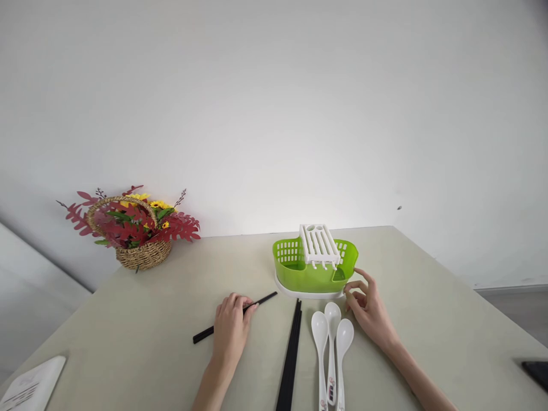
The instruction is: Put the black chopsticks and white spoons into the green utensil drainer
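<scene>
My left hand (231, 329) lies on the table with its fingers curled over a single black chopstick (263, 299) that runs diagonally under it. A bundle of black chopsticks (291, 354) lies lengthwise in the middle. Three white spoons (330, 337) lie side by side to their right. My right hand (368, 308) has its fingers apart and touches the right end of a green cutlery holder (299, 271) with a white slotted insert (319, 244), sitting on a white base.
A wicker basket of red and yellow flowers (135, 228) stands at the back left. White paper (32, 385) lies at the front left corner, and a dark object (537, 371) sits at the right edge. A white wall runs behind the table (428, 285).
</scene>
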Demonstrator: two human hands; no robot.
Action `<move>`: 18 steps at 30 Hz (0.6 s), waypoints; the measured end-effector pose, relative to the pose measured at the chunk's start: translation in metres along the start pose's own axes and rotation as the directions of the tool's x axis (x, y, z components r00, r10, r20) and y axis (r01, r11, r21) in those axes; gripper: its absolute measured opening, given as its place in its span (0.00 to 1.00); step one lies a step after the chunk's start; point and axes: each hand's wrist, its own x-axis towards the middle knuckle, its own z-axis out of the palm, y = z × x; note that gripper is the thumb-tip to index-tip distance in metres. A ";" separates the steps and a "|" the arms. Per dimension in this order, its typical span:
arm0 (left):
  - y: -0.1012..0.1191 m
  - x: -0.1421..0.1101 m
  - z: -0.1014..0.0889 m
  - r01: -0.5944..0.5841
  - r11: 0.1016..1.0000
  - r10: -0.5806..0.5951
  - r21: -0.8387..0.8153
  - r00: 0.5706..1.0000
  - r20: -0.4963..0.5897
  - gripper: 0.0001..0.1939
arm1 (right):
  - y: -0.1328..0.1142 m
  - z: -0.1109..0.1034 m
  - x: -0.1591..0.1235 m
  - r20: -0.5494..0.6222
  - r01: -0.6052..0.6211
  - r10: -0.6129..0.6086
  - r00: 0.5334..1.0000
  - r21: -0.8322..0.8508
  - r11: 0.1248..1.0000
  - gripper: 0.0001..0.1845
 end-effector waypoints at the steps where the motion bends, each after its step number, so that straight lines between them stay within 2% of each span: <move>1: -0.001 0.000 0.001 -0.003 1.000 0.003 -0.001 1.000 -0.002 0.13 | 0.000 0.000 0.000 0.002 0.002 -0.002 1.000 0.000 1.000 0.32; 13: 0.000 -0.005 0.012 -0.036 0.995 0.042 0.088 0.997 -0.061 0.13 | -0.004 -0.001 -0.001 -0.035 -0.007 0.006 0.999 -0.018 1.000 0.32; 18: 0.005 -0.005 0.007 -0.037 0.999 0.039 0.031 0.998 -0.055 0.11 | -0.006 0.000 -0.002 -0.045 -0.022 0.021 0.999 -0.018 1.000 0.32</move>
